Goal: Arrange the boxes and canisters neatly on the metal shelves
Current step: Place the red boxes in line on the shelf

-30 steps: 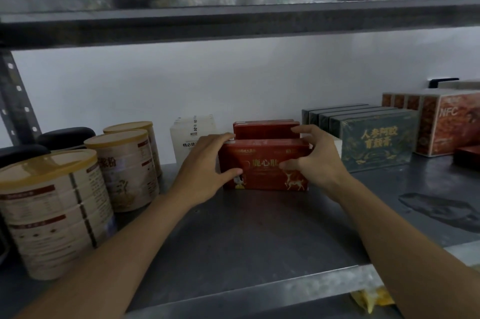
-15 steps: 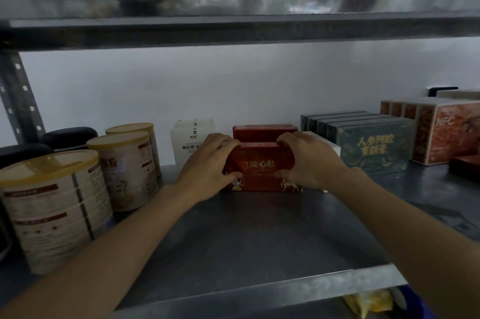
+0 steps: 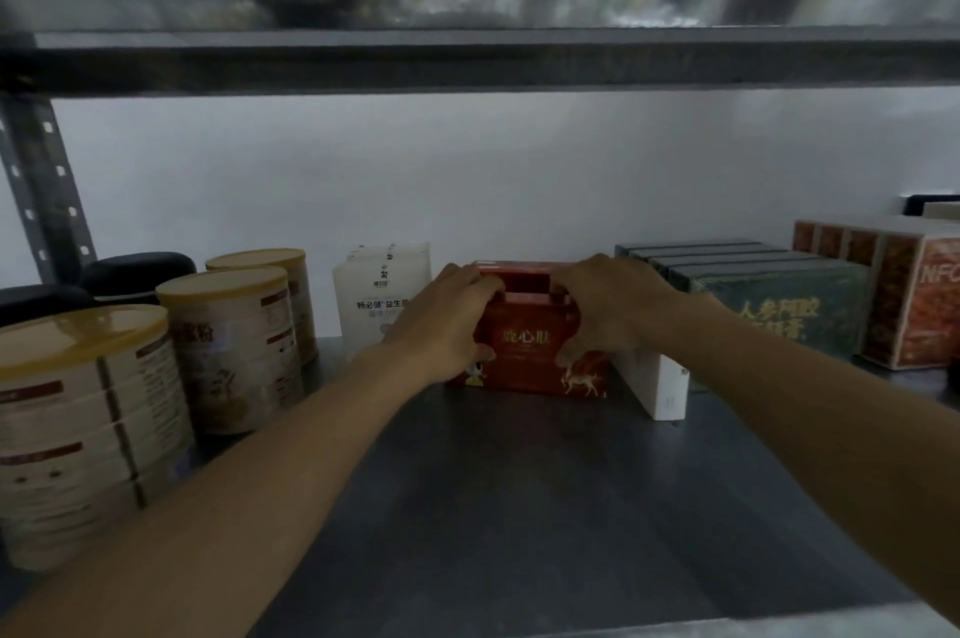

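A red box (image 3: 527, 354) with a deer print stands upright at the middle back of the grey metal shelf (image 3: 519, 507). A second red box (image 3: 519, 273) stands right behind it, touching. My left hand (image 3: 441, 320) grips the front box at its upper left corner. My right hand (image 3: 608, 310) grips its upper right corner, thumb on the front face. Both hands cover the box's top edge.
Three gold-lidded canisters (image 3: 228, 346) and dark-lidded ones (image 3: 135, 268) line the left side. A white pouch pack (image 3: 382, 294) stands left of the red boxes. A white box (image 3: 657, 385), dark green boxes (image 3: 779, 310) and orange-brown boxes (image 3: 914, 294) fill the right. An upper shelf (image 3: 467, 60) hangs overhead.
Both hands have pushed the front red box back against the second red box and shifted up to its top corners. The white box beside it has come into view.
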